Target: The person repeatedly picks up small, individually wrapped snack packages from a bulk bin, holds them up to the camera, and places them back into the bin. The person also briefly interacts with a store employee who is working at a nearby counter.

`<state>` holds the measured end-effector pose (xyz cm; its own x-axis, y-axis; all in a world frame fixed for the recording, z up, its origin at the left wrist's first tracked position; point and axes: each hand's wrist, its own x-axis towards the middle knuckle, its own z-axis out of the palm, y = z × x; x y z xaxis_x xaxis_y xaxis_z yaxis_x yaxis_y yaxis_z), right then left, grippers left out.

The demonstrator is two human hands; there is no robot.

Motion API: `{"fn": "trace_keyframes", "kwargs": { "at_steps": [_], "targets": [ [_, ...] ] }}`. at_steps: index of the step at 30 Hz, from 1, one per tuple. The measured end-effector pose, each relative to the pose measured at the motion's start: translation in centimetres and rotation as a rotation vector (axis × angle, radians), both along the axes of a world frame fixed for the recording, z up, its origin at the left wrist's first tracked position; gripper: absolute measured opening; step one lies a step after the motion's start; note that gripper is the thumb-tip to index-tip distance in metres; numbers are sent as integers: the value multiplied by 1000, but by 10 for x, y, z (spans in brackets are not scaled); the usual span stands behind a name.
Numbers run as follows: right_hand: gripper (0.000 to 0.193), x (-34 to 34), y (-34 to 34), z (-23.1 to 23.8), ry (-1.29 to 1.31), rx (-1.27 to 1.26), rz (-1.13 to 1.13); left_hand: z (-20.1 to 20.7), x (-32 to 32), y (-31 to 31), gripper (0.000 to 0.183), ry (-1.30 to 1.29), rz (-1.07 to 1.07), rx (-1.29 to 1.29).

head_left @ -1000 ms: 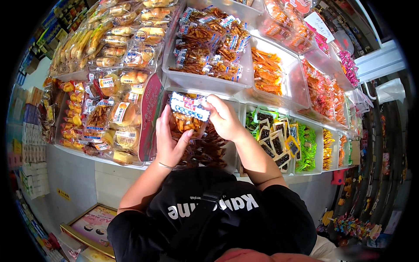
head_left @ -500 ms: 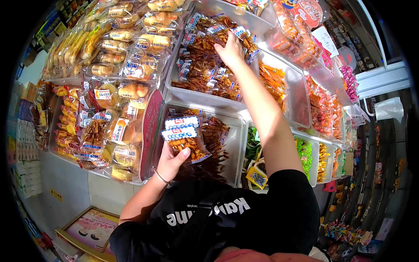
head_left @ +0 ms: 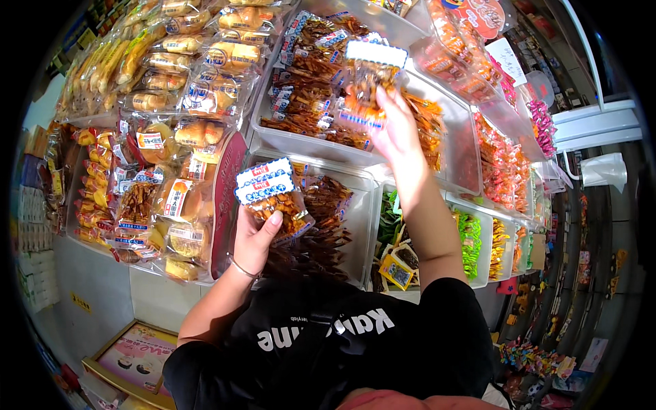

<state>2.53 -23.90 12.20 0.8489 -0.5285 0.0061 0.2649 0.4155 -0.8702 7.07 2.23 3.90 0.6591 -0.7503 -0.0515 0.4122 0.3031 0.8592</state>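
My left hand (head_left: 255, 238) grips snack packets (head_left: 277, 201) with blue-and-white scalloped tops and brown contents; at least two overlap. They are held above the near bin (head_left: 365, 225), which holds rows of dark brown packets (head_left: 328, 212). Raised over the far bin (head_left: 321, 148), my right hand (head_left: 396, 126) pinches one clear snack packet (head_left: 369, 78) with a similar scalloped white top. Its fingers are slightly blurred. Below that packet, the far bin is filled with brown snack packets (head_left: 311, 75) lying in overlapping rows.
Wrapped breads (head_left: 181, 61) are piled at the left, with packaged buns (head_left: 191, 198) below them. To the right are bins of orange packets (head_left: 427, 137), red-orange packets (head_left: 506, 171) and green packets (head_left: 471, 239). A yellow packet (head_left: 396, 271) lies in the bin near my right elbow.
My right hand has lifted a packet from the far bin and drawn it nearer and to the right. My left hand, still gripping its packets, has shifted slightly left.
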Motion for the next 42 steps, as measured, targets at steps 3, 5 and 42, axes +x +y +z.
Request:
{"fn": "trace_keyframes", "kwargs": {
  "at_steps": [3, 5, 42],
  "targets": [
    [35, -28, 29, 3, 8, 12, 3, 7, -4, -2, 46, 4, 15, -8],
    [36, -40, 48, 12, -6, 31, -16, 11, -8, -2, 44, 19, 20, -4],
    [58, -68, 169, -52, 284, -686, 108, 14, -15, 43, 55, -222, -35, 31]
  ]
}}
